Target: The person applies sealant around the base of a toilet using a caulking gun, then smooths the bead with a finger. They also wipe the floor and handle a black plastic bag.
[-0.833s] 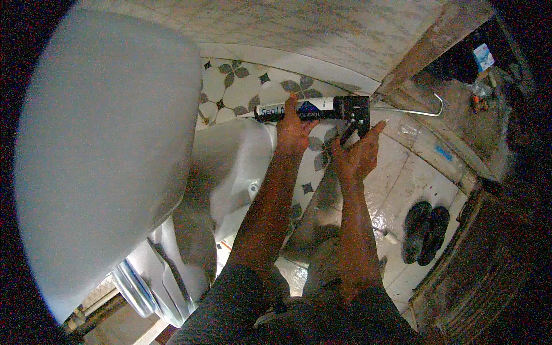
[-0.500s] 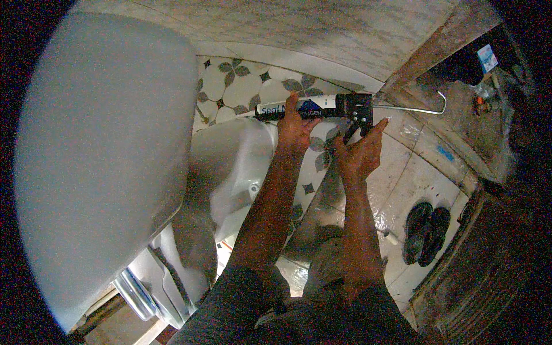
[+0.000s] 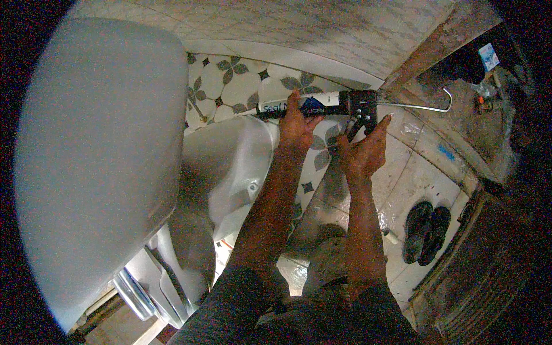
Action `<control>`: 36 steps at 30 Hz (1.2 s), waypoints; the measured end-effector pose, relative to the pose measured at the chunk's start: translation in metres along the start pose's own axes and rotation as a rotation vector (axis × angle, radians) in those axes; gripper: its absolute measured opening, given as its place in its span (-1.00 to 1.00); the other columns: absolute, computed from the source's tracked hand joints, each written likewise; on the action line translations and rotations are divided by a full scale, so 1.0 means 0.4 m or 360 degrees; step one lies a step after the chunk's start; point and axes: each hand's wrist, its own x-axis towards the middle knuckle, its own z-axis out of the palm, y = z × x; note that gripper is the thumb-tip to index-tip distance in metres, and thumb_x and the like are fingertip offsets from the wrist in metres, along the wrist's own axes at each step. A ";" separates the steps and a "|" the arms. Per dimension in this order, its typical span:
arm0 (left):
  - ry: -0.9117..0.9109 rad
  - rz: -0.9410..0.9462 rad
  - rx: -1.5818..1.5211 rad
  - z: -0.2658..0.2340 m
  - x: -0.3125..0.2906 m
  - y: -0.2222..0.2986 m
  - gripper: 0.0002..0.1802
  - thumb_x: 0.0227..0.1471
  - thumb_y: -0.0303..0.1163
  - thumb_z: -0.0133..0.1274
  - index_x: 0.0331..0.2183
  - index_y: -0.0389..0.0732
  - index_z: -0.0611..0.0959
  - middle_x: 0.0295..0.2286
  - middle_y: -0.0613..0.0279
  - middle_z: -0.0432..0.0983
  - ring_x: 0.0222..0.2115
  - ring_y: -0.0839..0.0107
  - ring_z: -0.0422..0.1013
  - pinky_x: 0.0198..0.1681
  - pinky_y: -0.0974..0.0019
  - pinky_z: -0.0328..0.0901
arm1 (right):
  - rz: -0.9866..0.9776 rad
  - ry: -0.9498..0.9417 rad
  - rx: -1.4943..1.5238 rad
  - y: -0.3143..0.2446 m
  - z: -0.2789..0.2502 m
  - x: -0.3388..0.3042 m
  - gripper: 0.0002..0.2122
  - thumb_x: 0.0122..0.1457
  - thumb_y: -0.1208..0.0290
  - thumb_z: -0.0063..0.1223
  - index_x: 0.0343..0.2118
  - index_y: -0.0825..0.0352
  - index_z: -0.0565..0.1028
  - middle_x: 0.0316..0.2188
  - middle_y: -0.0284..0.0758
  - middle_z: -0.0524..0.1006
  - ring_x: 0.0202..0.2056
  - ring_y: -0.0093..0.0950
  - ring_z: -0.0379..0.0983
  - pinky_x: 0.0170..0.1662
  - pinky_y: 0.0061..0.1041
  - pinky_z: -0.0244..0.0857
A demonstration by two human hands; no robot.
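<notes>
black-and-white cartridge point(image 3: 323, 104): your left hand point(image 3: 296, 127) wraps it, underside hidden; your right hand point(image 3: 366, 152) meets the caulking gun point(image 3: 362, 103), closure indeterminable. ceramic fixture point(image 3: 230, 146) edges close; floor point(image 3: 409, 177) extends right to slippers point(image 3: 425, 233).

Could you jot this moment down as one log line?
left hand: around caulking gun barrel | right hand: at its handle end, grip unclear | at left: toilet | at right: sandals
</notes>
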 end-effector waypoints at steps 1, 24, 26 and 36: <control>0.0044 -0.0013 0.0104 0.002 -0.001 0.002 -0.01 -0.03 -0.25 0.50 0.25 -0.40 0.29 0.05 -0.21 0.46 0.07 -0.15 0.46 0.20 -0.01 0.36 | -0.0013 0.0018 -0.0025 0.003 0.001 0.001 0.30 -0.30 0.31 0.63 0.50 0.46 -0.07 0.13 0.06 0.55 0.10 -0.07 0.56 0.16 -0.17 0.42; 0.0174 -0.0386 -0.0548 -0.017 0.054 -0.083 -0.19 0.13 0.19 0.30 0.16 -0.18 0.48 -0.11 0.02 0.57 -0.17 0.10 0.60 -0.01 -0.08 0.52 | -0.0179 0.0184 0.0011 0.072 0.012 0.015 0.16 -0.23 0.22 0.61 0.46 0.42 0.11 0.09 0.00 0.59 0.04 -0.16 0.61 0.09 -0.22 0.46; 0.0155 -0.0386 -0.0537 -0.013 0.053 -0.083 -0.19 0.13 0.20 0.30 0.16 -0.19 0.48 -0.11 0.02 0.57 -0.17 0.10 0.60 -0.01 -0.07 0.52 | -0.0180 0.0181 0.0001 0.070 0.011 0.014 0.15 -0.20 0.18 0.60 0.46 0.42 0.11 0.09 -0.01 0.59 0.04 -0.16 0.61 0.09 -0.22 0.46; 0.0317 -0.0643 -0.0202 0.049 -0.040 -0.077 -0.19 0.13 0.19 0.30 0.17 -0.18 0.48 -0.05 0.05 0.53 -0.10 0.13 0.56 -0.17 0.03 0.57 | 0.0012 0.0038 0.0023 0.098 -0.071 -0.043 0.24 -0.18 0.07 0.64 0.49 0.43 0.02 -0.02 -0.09 0.60 -0.14 -0.25 0.61 -0.05 -0.28 0.49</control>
